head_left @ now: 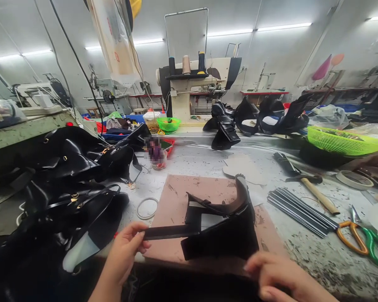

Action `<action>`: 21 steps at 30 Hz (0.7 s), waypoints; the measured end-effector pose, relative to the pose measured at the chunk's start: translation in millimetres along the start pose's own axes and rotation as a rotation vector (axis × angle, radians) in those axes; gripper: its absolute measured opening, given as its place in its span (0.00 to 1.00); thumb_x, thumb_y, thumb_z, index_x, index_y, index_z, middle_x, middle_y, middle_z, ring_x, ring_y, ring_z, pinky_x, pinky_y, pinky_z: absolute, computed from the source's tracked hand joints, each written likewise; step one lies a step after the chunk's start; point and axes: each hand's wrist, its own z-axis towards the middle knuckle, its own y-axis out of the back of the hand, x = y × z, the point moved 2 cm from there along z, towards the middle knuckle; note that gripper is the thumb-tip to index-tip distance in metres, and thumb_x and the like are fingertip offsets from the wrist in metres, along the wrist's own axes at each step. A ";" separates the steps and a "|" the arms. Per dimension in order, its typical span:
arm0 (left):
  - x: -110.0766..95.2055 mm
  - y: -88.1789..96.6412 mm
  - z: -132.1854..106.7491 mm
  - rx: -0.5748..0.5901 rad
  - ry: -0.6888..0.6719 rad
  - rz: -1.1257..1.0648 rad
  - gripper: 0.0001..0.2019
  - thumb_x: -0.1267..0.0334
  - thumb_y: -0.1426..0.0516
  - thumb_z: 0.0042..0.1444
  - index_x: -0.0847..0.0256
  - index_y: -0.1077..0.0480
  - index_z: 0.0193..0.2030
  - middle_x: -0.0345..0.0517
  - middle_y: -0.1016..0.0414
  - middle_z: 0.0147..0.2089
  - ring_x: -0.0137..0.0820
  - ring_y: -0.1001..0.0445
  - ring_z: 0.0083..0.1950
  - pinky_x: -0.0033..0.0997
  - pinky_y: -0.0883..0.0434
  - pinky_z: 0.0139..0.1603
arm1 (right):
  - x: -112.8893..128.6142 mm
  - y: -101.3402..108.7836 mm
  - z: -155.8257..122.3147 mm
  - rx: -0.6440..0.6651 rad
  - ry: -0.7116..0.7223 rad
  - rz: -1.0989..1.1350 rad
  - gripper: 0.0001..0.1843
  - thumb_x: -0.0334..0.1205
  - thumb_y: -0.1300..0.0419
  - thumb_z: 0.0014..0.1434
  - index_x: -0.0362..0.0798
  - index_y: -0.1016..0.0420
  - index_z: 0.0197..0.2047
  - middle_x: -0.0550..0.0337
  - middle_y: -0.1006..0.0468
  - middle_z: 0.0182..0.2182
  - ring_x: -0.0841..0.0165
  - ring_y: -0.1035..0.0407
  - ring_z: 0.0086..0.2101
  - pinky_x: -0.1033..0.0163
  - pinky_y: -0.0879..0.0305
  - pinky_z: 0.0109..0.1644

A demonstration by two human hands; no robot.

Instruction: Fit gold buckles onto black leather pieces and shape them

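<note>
My left hand (127, 247) pinches one end of a flat black strap (171, 232) between thumb and fingers. The strap runs right, and its far end meets a black leather bag piece (223, 235); whether it is joined there I cannot tell. That piece stands partly folded on a pinkish board (179, 184), with curved panels rising and a pale lining showing inside. Near its lower right corner, my right hand (279, 274) hovers slightly blurred, fingers bent and apart from the thumb, with nothing visible in it.
Black leather bags (78, 155) with gold hardware pile up at left. Black strips (302, 209), a hammer (319, 195) and scissors (354, 230) lie at right. A sewing machine (182, 96) stands behind, with more black bag pieces (223, 130) and a green basket (337, 140).
</note>
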 end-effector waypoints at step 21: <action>34.1 -91.6 -20.4 0.346 0.185 -0.065 0.14 0.61 0.37 0.39 0.62 0.25 0.35 0.43 0.23 0.34 0.29 0.25 0.30 0.20 0.35 0.24 | 10.3 -50.9 69.4 -0.028 0.180 -0.464 0.07 0.33 0.46 0.60 0.48 0.33 0.30 0.63 0.28 0.26 0.69 0.36 0.26 0.62 0.45 0.34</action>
